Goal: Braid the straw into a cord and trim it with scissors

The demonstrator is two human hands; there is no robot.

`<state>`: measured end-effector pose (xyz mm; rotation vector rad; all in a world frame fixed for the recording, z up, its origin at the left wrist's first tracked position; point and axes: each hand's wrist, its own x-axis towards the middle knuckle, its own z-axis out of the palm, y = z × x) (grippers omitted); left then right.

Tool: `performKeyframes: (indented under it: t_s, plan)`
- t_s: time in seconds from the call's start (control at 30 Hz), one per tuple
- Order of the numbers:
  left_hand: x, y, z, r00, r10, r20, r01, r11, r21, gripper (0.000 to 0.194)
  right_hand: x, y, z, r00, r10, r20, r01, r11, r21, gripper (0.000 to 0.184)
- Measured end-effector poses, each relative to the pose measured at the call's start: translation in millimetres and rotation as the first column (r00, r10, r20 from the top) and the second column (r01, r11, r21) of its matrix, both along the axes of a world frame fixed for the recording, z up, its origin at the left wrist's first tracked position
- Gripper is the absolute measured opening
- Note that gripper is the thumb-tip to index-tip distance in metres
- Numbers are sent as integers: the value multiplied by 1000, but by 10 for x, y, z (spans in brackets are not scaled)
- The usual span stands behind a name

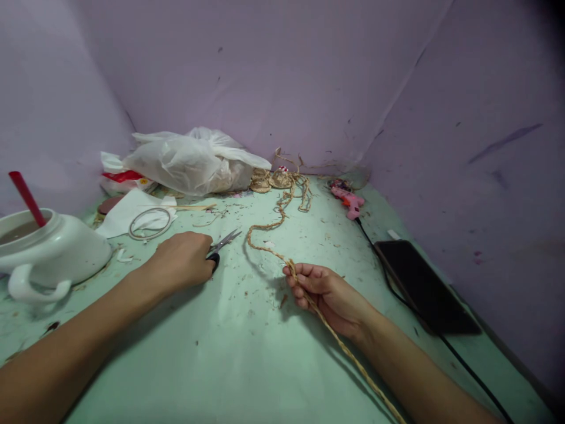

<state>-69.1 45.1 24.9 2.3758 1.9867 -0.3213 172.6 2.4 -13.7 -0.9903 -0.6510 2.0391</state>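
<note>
From here, I see the left hand closed around the black handles of a pair of scissors, low over the tabletop left of centre, blades seemingly slightly parted. The right hand pinches a braided cord between thumb and fingertips, its other fingers curled loosely. That cord winds from beside the coiled braid pieces at the far edge, through the pinch, and out over the near edge.

A light but firm pinch should keep the plait from untwisting without crushing it. Keep the scissor tips angled away from cord and fingers, and take up slack gently so the far coils aren't dragged. The pink glue gun lies towards the far right corner; better keep the cord off its nozzle.
</note>
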Motion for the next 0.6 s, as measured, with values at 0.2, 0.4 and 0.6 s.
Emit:
performKeyframes:
  t_s: [0.2,0.4,0.6]
  plan:
    - [-93,54,30,995,-48,85,50,998,-30,23,2,-2,6,1000,4,22,-5,1000,20,11]
    - [230,-130,48,774,149,616,-96,988,-118,28,-57,-51,19,998,36,55,-41,994,98,10]
    - [557,-321,-124,25,674,738,168,725,-668,27,-144,-124,23,989,75,129,-93,986,139,15]
